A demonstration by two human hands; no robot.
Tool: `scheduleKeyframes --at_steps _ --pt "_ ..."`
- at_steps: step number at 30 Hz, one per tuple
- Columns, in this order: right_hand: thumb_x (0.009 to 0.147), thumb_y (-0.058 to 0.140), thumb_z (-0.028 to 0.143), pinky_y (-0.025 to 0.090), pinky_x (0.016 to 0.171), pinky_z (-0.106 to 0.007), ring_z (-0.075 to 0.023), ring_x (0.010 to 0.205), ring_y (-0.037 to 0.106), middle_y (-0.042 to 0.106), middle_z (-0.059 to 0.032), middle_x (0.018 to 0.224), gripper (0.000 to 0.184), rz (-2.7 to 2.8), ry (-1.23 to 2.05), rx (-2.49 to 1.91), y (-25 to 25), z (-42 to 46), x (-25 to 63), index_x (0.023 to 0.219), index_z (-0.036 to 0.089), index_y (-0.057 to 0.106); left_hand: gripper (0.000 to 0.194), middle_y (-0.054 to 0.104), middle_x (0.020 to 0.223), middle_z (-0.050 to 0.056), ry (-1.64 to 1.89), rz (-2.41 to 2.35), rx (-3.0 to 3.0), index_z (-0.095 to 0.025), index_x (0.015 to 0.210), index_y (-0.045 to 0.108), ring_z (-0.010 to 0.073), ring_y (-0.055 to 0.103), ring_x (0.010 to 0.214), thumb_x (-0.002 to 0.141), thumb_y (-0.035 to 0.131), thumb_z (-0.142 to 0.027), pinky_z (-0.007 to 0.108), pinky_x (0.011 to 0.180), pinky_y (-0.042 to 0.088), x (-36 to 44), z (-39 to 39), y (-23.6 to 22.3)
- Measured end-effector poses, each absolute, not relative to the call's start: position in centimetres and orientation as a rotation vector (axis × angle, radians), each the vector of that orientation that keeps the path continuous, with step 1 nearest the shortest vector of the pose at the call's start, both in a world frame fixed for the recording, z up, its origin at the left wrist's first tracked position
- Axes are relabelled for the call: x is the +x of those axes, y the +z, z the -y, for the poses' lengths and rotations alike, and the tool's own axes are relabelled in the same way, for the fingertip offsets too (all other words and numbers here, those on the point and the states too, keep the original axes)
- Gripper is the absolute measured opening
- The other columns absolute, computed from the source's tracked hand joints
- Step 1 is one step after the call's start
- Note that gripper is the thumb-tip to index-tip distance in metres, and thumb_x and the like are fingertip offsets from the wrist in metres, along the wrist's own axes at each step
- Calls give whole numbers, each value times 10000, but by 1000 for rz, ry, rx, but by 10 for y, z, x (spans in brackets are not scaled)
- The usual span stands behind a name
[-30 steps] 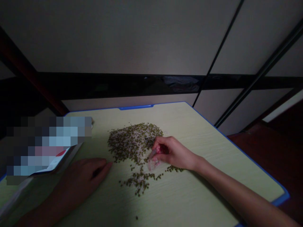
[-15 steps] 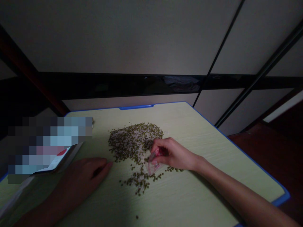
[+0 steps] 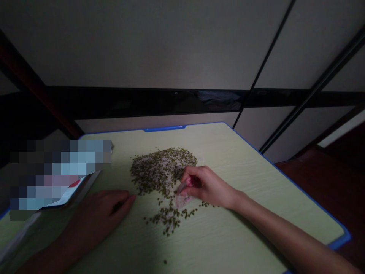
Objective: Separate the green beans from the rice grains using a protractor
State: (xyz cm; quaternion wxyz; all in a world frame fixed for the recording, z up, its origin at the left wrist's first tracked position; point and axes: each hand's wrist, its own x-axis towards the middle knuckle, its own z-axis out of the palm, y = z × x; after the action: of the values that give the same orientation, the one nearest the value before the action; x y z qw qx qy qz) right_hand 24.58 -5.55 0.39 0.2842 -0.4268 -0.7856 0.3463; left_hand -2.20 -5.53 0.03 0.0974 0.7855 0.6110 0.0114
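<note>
My right hand [image 3: 211, 186] is closed in a pinch on a small clear plastic bag [image 3: 184, 199] with pink markings. The bag's lower end hangs over the front edge of a heap of green beans [image 3: 162, 169], which look like mung beans mixed with paler grains. A looser scatter of beans [image 3: 168, 219] lies in front of the heap, partly beside the bag. Left of these beans, my left hand [image 3: 105, 207] rests on the tabletop in shadow. Its thumb stands apart from the loosely bent fingers, with nothing visible between them.
Under everything is a pale table [image 3: 228, 236] with a blue rim. At its left side lies a flat item with a bright, pixelated surface [image 3: 68, 194]. Light cabinet panels [image 3: 148, 45] with a black band [image 3: 128, 102] rise behind the far edge.
The plastic bag's lower end has shifted slightly left and up, as the fingers of my right hand moved a little. My left hand has stayed in place.
</note>
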Motion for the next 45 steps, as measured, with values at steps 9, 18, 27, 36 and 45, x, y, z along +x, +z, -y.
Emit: scheduleKeyframes --at_steps 9,18,27,36,45 --pt "719 680 212 289 506 -211 -73 552 425 473 59 620 175 2130 919 -1073 7 56 242 735 186 507 479 624 603 23 40 -1790 2362 -231 559 547 206 592 660 773 219 -507 303 626 374 -22 57 2" --pt "717 686 193 312 502 -202 -64 529 413 469 64 598 172 2163 1003 -973 8 53 248 710 175 515 465 625 616 31 22 -1798 2340 -228 553 541 216 590 672 764 228 -499 310 629 372 -19 58 5" --pt "717 694 187 307 479 -193 -63 515 422 470 63 567 147 2223 1028 -900 10 53 251 703 156 551 483 616 619 37 2 -1801 2344 -225 555 522 221 589 685 775 198 -509 316 631 366 -17 57 6" --pt "715 693 200 303 482 -182 -59 525 422 471 66 585 146 2213 1026 -918 10 57 249 698 163 553 479 628 627 31 18 -1781 2348 -231 568 543 218 599 686 777 208 -501 319 642 379 -19 59 4" --pt "716 677 180 295 507 -206 -68 528 404 467 68 584 160 2167 1026 -1013 10 55 249 695 173 519 474 628 623 34 29 -1794 2331 -230 555 537 220 596 677 761 216 -512 316 636 376 -18 57 5"
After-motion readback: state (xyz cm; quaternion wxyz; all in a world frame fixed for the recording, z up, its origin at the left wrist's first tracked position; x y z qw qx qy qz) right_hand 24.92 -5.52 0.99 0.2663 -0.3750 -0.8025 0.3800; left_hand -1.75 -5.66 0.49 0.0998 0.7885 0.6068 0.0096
